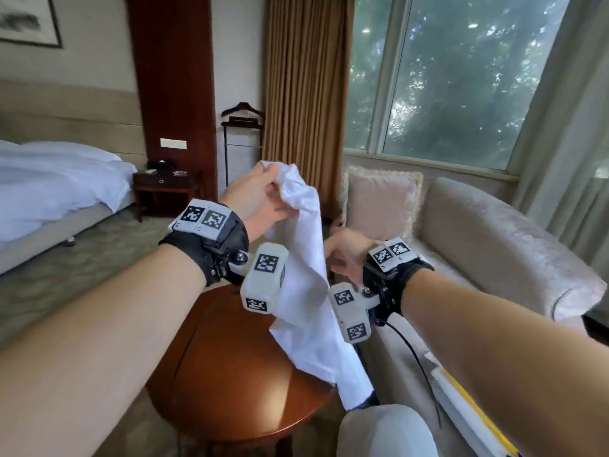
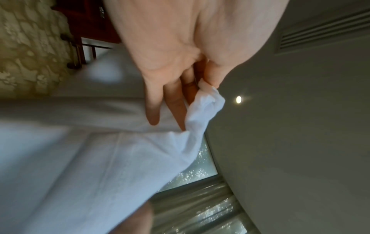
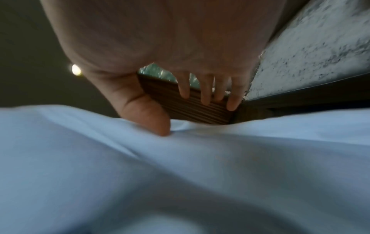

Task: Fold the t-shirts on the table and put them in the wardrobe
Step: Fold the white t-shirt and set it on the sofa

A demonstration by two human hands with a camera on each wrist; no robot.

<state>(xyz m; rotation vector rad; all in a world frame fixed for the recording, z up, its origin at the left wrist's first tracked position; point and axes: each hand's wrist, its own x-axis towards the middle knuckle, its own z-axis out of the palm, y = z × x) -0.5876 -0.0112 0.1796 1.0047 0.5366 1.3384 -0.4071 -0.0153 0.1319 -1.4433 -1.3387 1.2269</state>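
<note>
One t-shirt (image 1: 304, 258) is being lifted: left hand (image 1: 255, 199) pinching it, right hand (image 1: 346, 255) loose-fingered, thumb touching; spreading on the table (image 1: 230, 374) likely follows.

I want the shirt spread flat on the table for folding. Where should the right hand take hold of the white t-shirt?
The left hand pinches one bunched top corner of the white t-shirt, which hangs limp over the round table. The right hand, fingers straight, thumb touching the cloth, should probably come in from the right and pinch that edge higher up, level with the left.

Sofa (image 1: 487, 232) close beside table (image 1: 230, 374)
</note>
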